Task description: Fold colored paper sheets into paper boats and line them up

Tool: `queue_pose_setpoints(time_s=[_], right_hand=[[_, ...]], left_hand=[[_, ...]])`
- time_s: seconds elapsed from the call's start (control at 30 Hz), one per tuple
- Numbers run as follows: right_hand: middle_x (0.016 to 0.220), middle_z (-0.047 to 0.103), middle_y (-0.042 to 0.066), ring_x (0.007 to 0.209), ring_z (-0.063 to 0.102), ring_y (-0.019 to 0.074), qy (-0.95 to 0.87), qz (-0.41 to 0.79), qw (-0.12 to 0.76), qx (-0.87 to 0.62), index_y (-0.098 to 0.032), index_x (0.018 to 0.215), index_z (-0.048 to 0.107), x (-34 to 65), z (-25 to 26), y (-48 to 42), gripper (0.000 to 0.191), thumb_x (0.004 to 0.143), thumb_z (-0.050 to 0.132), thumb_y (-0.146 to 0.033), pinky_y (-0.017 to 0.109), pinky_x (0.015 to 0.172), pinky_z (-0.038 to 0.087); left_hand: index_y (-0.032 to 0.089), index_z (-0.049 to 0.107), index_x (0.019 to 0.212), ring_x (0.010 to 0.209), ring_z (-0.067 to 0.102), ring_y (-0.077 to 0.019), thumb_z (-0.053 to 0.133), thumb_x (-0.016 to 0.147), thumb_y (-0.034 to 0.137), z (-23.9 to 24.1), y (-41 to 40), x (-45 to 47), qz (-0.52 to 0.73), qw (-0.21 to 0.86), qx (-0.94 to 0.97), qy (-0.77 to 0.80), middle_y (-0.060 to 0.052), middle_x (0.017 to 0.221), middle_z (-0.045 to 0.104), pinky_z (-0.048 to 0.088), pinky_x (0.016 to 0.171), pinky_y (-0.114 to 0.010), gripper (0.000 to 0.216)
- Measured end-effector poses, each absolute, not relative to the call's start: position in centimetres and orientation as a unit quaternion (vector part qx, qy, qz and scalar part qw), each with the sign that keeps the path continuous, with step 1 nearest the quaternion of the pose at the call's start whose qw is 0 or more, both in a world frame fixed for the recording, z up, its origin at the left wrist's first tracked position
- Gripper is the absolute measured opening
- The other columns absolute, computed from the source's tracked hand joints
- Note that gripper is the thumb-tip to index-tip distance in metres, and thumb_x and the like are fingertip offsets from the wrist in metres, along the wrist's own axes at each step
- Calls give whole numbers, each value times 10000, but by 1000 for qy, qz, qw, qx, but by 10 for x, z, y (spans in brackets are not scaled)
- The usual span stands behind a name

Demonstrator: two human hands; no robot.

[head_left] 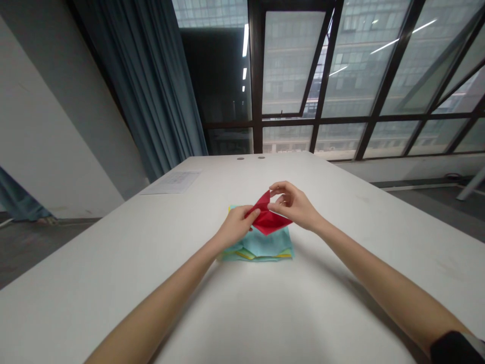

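Between my two hands a piece of folded red paper point(266, 222) is held up, with one pointed flap rising at its top. My left hand point(238, 222) is closed on its left side, the thumb lying over the front. At the upper right, the fingers of my right hand point(290, 203) pinch the paper near the raised point. Beneath it, a folded light-blue cloth point(261, 243) with yellow and green edges lies flat on the white table point(242, 313). Part of the cloth is hidden behind the paper and my left hand.
A printed sheet point(172, 182) lies near the table's far left edge. Two round cable holes are set in its far end. A blue curtain point(151, 86) hangs at the back left beside the large windows point(293, 65), where one pane is tilted.
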State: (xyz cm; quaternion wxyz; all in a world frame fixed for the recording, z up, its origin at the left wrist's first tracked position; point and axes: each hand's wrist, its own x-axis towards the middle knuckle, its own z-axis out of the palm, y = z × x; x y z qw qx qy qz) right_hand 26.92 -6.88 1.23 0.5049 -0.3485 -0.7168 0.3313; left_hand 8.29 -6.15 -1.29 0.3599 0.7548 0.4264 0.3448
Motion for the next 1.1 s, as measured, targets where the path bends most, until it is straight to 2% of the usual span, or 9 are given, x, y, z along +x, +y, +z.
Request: queue_pose_setpoints(time_s=[0.07, 0.1, 0.23, 0.33, 0.5, 0.67, 0.83, 0.97, 1.1], right_hand=[[1038, 578, 53, 654, 528, 99, -788, 244, 445, -349, -211, 1032, 528, 273, 13, -71, 467, 636, 737, -345, 260, 580, 453], [1020, 585, 50, 675, 524, 108, -821, 208, 404, -346, -210, 1004, 553, 274, 13, -71, 430, 636, 740, -329, 265, 604, 451], [838, 611, 23, 670, 518, 114, -871, 125, 309, -361, -185, 843, 621, 273, 6, -70, 157, 695, 669, -203, 268, 669, 432], [843, 605, 32, 693, 531, 124, -860, 90, 294, -408, -176, 848, 641, 271, -1, -68, 174, 676, 641, -146, 269, 686, 419], [772, 597, 15, 690, 540, 134, -835, 82, 283, -465, -198, 797, 655, 270, -5, -66, 102, 711, 654, -254, 265, 670, 403], [840, 592, 35, 732, 554, 149, -843, -5, 258, -472, -193, 784, 645, 269, -7, -67, 78, 738, 652, -255, 261, 653, 403], [880, 641, 42, 759, 586, 155, -854, -42, 284, -434, -200, 814, 651, 269, -11, -66, 97, 830, 560, -231, 272, 673, 430], [983, 673, 56, 928, 591, 196, -884, -44, 326, -332, -211, 800, 638, 268, -9, -65, 123, 850, 542, -269, 341, 811, 451], [1105, 649, 65, 1109, 514, 231, -917, -27, 310, -249, -213, 806, 619, 268, -5, -68, 69, 826, 560, -242, 408, 898, 426]], left_hand=[[132, 627, 766, 535, 559, -146, 454, 823, 410, -16, -56, 81, 379, 358, 723, 452, -40, 640, 619, 462, 487, -248, 332], [131, 633, 775, 531, 562, -146, 460, 816, 409, -18, -54, 80, 392, 357, 711, 462, -42, 643, 622, 465, 479, -248, 330], [125, 652, 815, 561, 569, -150, 468, 805, 406, -21, -53, 80, 410, 352, 700, 467, -48, 671, 629, 480, 475, -248, 336], [128, 651, 811, 578, 570, -149, 466, 807, 407, -21, -56, 82, 408, 337, 711, 463, -49, 698, 635, 480, 481, -243, 335], [123, 633, 705, 551, 560, -143, 469, 805, 404, -22, -60, 86, 385, 340, 721, 465, -41, 625, 614, 482, 516, -255, 341], [114, 640, 719, 554, 552, -143, 476, 786, 364, -22, -60, 89, 382, 400, 676, 486, -45, 645, 617, 483, 494, -257, 306], [122, 653, 741, 539, 555, -137, 508, 770, 392, -33, -48, 83, 420, 401, 644, 498, -39, 639, 626, 478, 510, -251, 308], [129, 648, 700, 529, 552, -125, 565, 739, 370, -40, -38, 76, 479, 406, 593, 504, -28, 606, 627, 449, 497, -218, 258], [127, 644, 752, 560, 575, -128, 582, 732, 306, -34, -39, 75, 522, 484, 489, 504, -30, 655, 643, 462, 477, -218, 190]])
